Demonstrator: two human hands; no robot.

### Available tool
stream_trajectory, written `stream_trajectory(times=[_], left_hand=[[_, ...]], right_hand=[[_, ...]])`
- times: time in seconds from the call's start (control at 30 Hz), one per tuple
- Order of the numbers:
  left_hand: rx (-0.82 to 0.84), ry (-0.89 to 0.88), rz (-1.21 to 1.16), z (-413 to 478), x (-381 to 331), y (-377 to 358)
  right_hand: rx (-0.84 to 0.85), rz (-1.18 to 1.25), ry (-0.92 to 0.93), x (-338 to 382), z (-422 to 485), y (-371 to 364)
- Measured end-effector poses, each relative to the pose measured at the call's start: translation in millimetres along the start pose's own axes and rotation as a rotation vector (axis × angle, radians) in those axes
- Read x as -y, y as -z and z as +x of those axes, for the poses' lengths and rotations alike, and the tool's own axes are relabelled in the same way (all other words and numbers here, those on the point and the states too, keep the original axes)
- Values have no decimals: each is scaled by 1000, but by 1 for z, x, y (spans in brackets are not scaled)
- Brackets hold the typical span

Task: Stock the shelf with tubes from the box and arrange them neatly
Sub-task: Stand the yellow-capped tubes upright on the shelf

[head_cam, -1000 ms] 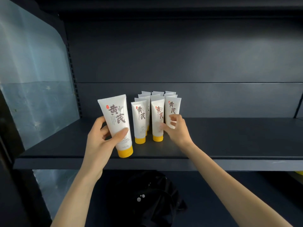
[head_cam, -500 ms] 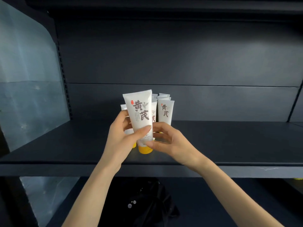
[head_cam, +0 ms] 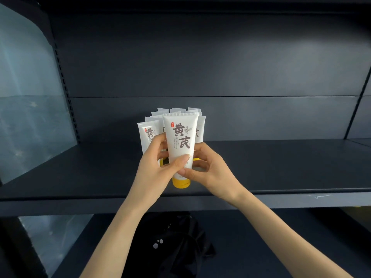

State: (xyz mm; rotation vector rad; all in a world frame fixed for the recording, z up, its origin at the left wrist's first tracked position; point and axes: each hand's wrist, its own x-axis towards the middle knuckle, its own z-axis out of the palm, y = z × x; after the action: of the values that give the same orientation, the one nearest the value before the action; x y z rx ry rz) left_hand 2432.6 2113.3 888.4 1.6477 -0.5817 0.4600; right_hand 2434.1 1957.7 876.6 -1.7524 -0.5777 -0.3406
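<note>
The tube (head_cam: pixel 180 135) has come across from the left of the standing tubes (head_cam: pixel 149 133) to their front, and the right hand (head_cam: pixel 210 169) has joined the left hand (head_cam: pixel 158 169) on it. Both hands grip its lower half, thumbs in front, the yellow cap (head_cam: pixel 181 182) down, near the shelf's (head_cam: pixel 281 167) front edge, left of middle.

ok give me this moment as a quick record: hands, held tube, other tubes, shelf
held tube: white, yellow cap down, upright, in front of the group
left hand: grips held tube, thumb across its front
right hand: grips held tube low, from the right
stocked tubes: standing in rows behind, caps down
shelf: dark, tubes left of centre
cap on shelf: cannot tell
</note>
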Motion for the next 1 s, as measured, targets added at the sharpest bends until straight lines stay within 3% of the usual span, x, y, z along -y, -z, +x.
stream_trajectory(times=[0.1, 0.23, 0.37, 0.6, 1.0], left_hand=[[70, -26, 177, -10, 5, 9], [58, -100, 801, -28, 23, 30], [128, 1, 1088, -43, 35, 49], [170, 157, 1179, -50, 43, 70], [161, 178, 1099, -56, 43, 84]], right_hand=[[-24, -12, -20, -3, 4, 7], [-140, -79, -145, -18, 20, 26], [-231, -247, -221, -36, 35, 36], [-287, -311, -282, -53, 46, 27], [-352, -371, -318, -58, 48, 9]])
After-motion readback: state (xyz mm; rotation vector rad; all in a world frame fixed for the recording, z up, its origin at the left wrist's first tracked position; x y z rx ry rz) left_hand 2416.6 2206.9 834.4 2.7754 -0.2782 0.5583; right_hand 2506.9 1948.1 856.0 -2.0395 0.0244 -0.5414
